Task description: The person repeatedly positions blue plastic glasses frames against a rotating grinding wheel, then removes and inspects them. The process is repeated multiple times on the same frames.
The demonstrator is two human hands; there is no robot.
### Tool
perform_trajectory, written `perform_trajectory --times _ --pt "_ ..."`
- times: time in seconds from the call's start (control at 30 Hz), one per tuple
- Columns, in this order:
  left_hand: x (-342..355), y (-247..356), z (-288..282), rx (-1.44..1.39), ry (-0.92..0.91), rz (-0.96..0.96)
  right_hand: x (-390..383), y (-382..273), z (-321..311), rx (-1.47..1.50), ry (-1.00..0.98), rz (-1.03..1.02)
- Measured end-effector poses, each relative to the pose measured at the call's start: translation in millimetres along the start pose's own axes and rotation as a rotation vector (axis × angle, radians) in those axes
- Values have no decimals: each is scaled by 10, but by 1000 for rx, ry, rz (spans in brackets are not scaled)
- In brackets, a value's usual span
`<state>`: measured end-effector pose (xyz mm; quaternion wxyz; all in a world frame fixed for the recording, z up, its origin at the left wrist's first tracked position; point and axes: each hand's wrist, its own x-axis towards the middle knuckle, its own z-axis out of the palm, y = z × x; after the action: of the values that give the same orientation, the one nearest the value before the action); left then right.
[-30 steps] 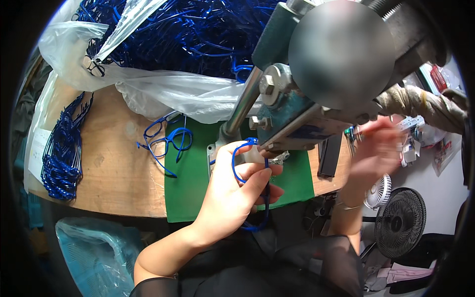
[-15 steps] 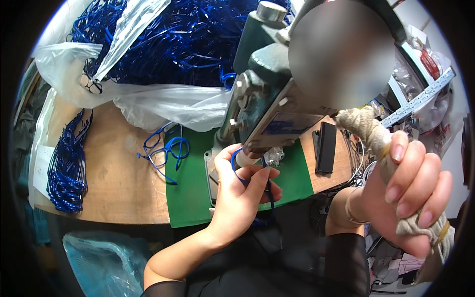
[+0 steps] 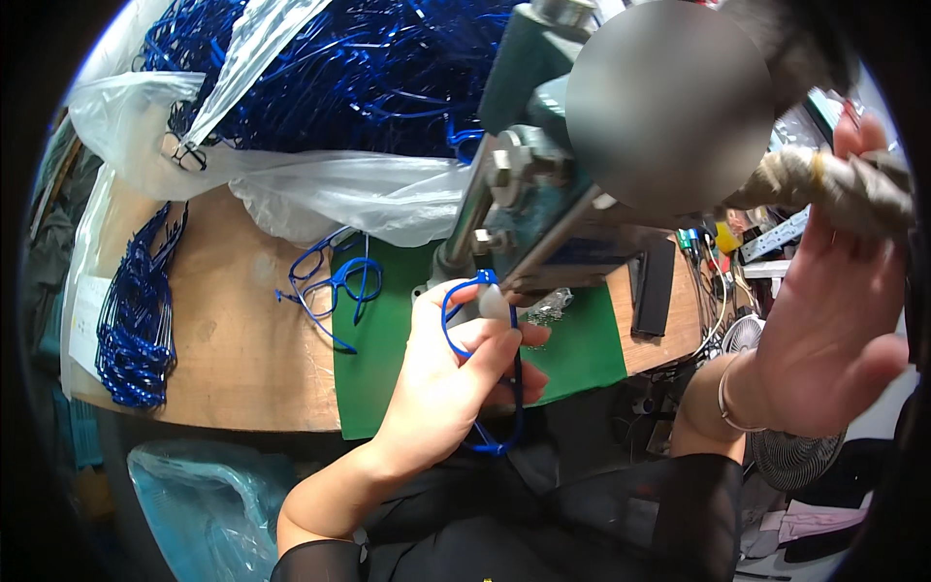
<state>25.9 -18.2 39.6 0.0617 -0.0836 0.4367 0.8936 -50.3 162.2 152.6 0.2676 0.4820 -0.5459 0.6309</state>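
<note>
Blue glasses frame (image 3: 519, 391) between the fingers (image 3: 497, 351) of the left hand (image 3: 429, 369)

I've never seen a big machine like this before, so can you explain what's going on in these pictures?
Sure! The camera sits on a person's head and looks down, so you see that person's own two hands. The left hand holds a blue glasses frame up to a bolted metal machine. The right hand is open beside a cloth-wrapped lever; I can't tell whether it touches. Part of the machine is blurred, so its job isn't clear. On the wooden table is a green mat, with loose blue glasses at its edge. Further left lies a blue bundle, and behind is a big blue heap with clear plastic.
</note>
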Motion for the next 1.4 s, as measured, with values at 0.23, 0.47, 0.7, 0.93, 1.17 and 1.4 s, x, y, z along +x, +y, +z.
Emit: perform_trajectory --times 0.23,0.47,0.7,0.93,1.17,1.4 --pt "-163 12 -180 -75 -11 -97 -1223 495 -96 -157 -70 617" --pt "-366 35 -696 406 118 152 -1661 599 -22 -406 -397 680" --pt "-341 -19 -2213 1449 444 91 -2099 682 -51 -203 -248 1089" --pt "437 471 -2250 1328 643 543 -2026 631 -115 -173 -232 1179" --pt "585 565 -2112 1107 440 469 -2279 617 -117 -218 -317 1157" --pt "78 624 -1145 483 336 541 -2380 612 -234 -639 -552 871"
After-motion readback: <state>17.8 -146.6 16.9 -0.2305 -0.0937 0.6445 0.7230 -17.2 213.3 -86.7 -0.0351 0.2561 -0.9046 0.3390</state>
